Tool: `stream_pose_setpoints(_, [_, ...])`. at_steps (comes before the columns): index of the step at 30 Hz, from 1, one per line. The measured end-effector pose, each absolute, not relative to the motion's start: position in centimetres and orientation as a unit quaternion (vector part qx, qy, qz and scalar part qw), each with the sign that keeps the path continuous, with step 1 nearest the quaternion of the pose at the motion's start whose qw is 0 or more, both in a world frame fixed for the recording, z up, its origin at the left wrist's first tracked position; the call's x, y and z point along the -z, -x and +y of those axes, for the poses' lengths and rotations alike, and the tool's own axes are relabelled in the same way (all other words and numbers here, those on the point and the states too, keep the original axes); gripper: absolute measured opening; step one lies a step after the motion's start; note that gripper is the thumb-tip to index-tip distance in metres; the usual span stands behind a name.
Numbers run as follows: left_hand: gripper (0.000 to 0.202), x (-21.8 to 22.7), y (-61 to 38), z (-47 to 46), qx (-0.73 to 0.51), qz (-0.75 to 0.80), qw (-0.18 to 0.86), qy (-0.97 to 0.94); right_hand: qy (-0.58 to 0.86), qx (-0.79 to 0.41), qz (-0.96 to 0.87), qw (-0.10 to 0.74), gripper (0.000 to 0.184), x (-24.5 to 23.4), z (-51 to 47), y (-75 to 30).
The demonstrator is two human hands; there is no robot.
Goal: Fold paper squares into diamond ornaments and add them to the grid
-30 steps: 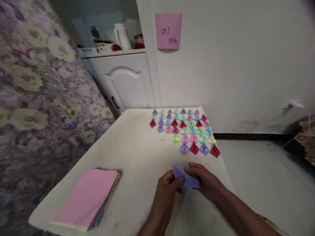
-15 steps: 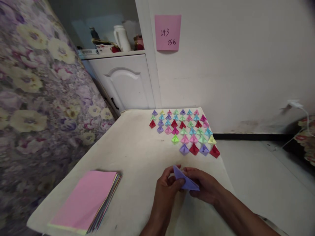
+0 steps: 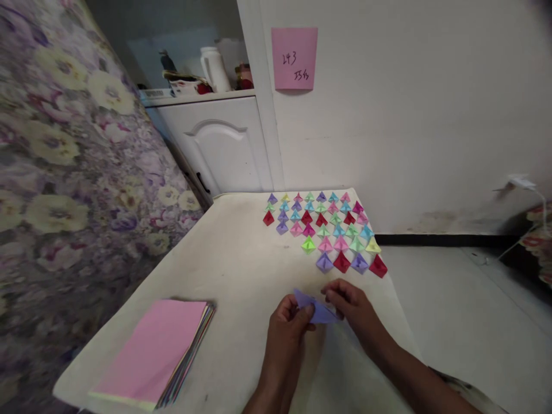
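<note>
Above the table's near right part, purple paper in the left hand.
From my end I see that hand nearly closed, thumb pressed over the paper's left side, fingers curled behind; the right hand, fingers bent in close together, is at the right corner, and I can't tell whether it grips. Beyond lie rows of small coloured folds; well left, I have a pink-topped stack.
</note>
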State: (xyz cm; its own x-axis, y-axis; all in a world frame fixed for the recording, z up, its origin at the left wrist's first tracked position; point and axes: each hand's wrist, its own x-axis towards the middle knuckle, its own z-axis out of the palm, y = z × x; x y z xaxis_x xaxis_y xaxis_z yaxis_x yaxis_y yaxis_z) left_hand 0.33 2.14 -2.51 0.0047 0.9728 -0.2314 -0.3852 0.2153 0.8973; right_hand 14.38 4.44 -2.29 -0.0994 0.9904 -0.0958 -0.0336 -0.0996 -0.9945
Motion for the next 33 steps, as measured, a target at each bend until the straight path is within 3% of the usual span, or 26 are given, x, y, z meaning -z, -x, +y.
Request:
stream_pose_setpoints(3, [0.011,2.8,-0.2,2.2,-0.549,0.464,0.623,-0.309,0.498,-0.399,-0.598,0.485,0.011,1.8,4.1,-14.6])
stream_pose_setpoints(6, [0.011,2.7,-0.3,2.1,-0.562,0.462,0.619,-0.296,0.48,-0.338,-0.662,0.467,0.006,1.8,3.5,-14.0])
stream_pose_setpoints(9, [0.013,2.5,-0.4,2.0,-0.569,0.464,0.616,-0.286,0.478,-0.327,-0.673,0.46,0.003,2.3,3.3,-13.4])
stream_pose_setpoints(22, [0.017,2.3,-0.2,1.9,-0.562,0.493,0.595,-0.296,0.479,-0.28,-0.754,0.352,0.03,2.5,3.3,-13.5])
stream_pose_setpoints(29, [0.021,1.6,-0.2,1.9,-0.556,0.523,0.564,-0.314,0.482,-0.285,-0.758,0.336,0.023,2.6,3.2,-13.7])
stream_pose_setpoints(33, [0.017,1.4,-0.5,1.9,-0.563,0.493,0.587,-0.308,0.497,-0.318,-0.713,0.379,0.015,2.5,3.7,-13.8])
